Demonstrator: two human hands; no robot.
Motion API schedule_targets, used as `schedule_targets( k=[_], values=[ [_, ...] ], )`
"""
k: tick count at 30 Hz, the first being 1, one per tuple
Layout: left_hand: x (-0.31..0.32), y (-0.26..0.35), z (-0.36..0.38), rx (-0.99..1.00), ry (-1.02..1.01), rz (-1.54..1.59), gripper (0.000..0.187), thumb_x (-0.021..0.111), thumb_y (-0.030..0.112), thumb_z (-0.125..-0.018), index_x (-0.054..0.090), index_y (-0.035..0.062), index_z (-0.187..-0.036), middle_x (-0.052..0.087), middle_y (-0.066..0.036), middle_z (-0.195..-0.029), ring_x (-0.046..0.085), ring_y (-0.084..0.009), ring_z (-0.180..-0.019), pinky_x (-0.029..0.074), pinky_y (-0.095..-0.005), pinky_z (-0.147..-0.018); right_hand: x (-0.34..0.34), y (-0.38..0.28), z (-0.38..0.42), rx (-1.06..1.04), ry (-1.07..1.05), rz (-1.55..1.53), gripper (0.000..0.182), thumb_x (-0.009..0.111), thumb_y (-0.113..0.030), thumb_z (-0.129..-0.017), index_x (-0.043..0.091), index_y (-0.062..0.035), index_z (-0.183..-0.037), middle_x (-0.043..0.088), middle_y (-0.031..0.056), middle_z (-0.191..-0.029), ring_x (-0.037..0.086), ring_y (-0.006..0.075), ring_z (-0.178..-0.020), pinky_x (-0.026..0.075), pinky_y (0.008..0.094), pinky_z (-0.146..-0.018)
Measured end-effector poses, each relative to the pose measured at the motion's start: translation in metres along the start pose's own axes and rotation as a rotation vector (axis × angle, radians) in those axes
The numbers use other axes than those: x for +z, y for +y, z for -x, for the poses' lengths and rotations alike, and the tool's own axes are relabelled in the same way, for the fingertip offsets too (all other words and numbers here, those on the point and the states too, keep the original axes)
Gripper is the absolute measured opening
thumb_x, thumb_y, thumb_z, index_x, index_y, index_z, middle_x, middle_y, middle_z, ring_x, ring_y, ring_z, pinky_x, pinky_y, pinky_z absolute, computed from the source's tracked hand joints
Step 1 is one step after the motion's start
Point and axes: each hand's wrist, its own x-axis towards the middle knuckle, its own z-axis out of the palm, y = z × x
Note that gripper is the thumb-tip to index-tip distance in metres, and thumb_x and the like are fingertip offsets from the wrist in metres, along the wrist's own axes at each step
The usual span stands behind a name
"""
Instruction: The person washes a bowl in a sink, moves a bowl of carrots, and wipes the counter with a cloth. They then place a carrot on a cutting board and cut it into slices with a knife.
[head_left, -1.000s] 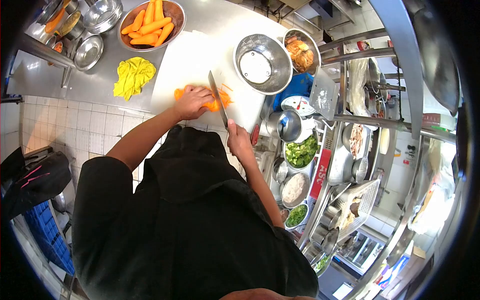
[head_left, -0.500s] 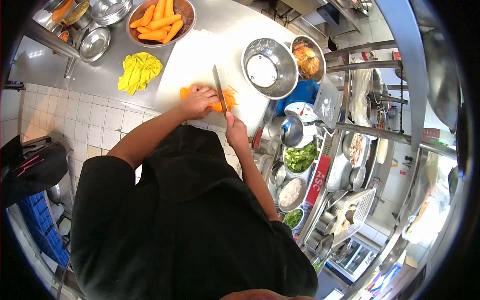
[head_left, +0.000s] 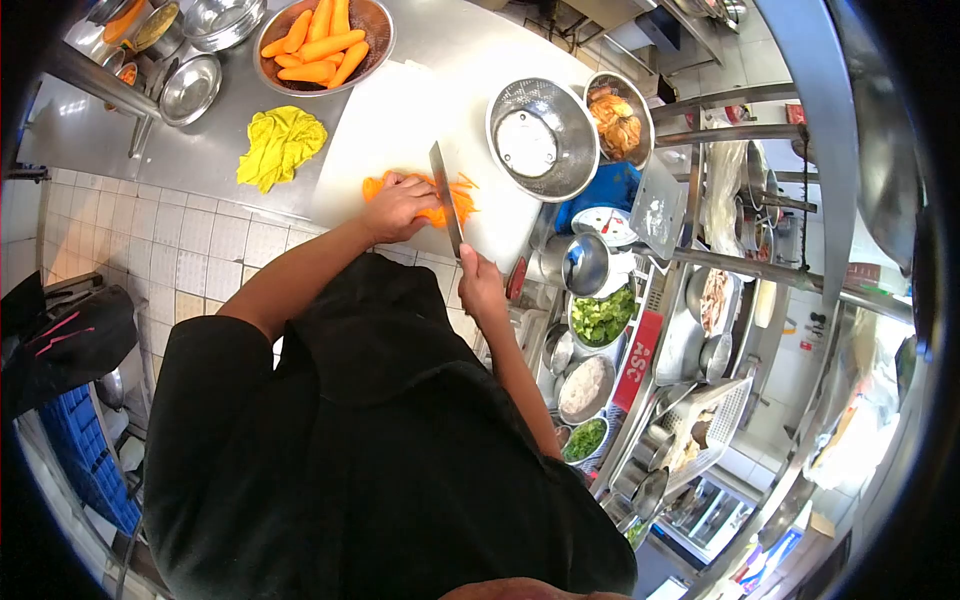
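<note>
Orange carrot (head_left: 432, 212) stays pinned under the left hand (head_left: 398, 206); the right hand (head_left: 480, 280), fist round the knife (head_left: 445, 195), has drawn back slightly, slicing on.

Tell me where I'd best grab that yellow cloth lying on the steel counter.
Pinch the yellow cloth at its bunched middle folds, coming straight down from above. It lies crumpled and loose on the steel counter, so the raised creases probably give the easiest hold. The left hand is nearest, though it is pressing the carrot.
</note>
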Motion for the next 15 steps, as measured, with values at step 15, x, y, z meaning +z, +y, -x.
schedule_targets(
  k=[15],
  values=[
    [0.003,-0.007,0.002,-0.010,0.000,0.030,0.032,0.073,0.019,-0.076,0.067,0.0138,-0.107,0.064,-0.003,-0.116,0.055,-0.0237,-0.113,0.033,-0.0429,-0.094,0.029,0.024,-0.008,-0.040,0.015,0.054,0.058,0.036,-0.046,-0.104,0.066,0.0030,-0.115,0.064,0.0342,-0.106,0.058,0.0502,-0.108,0.046,0.0517,-0.093]
  ],
)
